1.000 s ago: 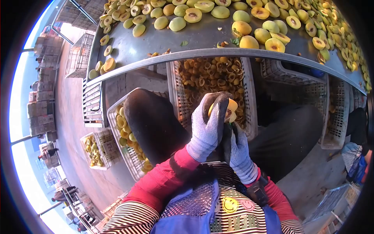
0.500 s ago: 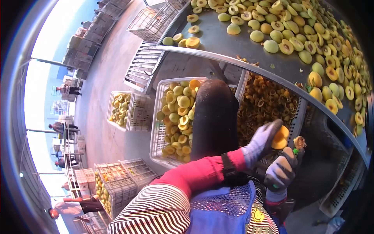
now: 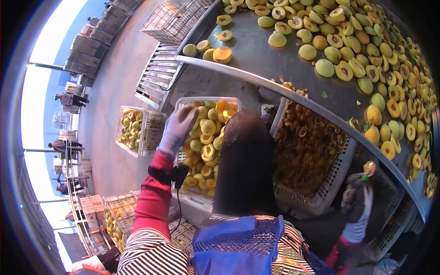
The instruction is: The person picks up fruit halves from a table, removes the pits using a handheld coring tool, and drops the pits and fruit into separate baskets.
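Over the upper left edge of a white crate of fruit halves is my left hand, gloved, its fingers spread and holding nothing. Far to the right, my right hand, also gloved and blurred, is closed round a small tool with a green part. A brownish-yellow piece of fruit sits at the tool's tip. Between my hands, past my knee, stands a crate of brown pits and scraps.
A metal table spread with halved fruit runs across the upper right. More fruit crates stand at the left, near a slatted metal rack. Distant people are at the far left.
My left hand has moved left from beside my right hand to the fruit crate, and the orange half has left it. My right hand has shifted right and slightly down. The view has shifted a little.
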`<move>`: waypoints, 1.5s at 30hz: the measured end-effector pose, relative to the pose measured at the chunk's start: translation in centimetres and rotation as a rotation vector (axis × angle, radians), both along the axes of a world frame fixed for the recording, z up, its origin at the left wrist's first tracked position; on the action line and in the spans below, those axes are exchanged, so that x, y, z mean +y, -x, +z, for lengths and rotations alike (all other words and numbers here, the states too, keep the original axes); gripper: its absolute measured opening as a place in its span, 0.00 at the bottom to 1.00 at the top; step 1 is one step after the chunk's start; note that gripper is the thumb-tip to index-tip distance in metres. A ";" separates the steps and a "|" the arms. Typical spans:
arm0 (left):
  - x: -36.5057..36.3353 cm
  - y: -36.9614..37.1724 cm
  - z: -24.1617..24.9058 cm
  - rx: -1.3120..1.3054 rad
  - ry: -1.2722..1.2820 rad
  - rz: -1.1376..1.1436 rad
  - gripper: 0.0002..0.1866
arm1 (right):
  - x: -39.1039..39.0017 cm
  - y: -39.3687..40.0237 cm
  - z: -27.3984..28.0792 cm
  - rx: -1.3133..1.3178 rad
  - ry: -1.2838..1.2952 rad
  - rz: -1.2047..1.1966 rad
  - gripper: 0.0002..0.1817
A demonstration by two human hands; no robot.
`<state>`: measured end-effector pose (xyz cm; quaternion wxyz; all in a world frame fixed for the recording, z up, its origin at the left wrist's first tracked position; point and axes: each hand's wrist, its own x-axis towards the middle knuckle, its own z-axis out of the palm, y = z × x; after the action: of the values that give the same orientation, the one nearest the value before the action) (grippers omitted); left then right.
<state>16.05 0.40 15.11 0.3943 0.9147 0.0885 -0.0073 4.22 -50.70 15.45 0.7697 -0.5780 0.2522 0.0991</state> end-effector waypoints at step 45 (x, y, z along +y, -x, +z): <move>-31.6 -19.1 5.6 -0.706 -0.194 -0.737 0.38 | -9.3 -19.2 3.0 -0.463 1.339 -0.112 0.24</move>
<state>35.11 -31.22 20.76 0.2847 0.8642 -0.3778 0.1715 23.45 -60.05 18.49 0.2867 -0.9193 0.1180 -0.2424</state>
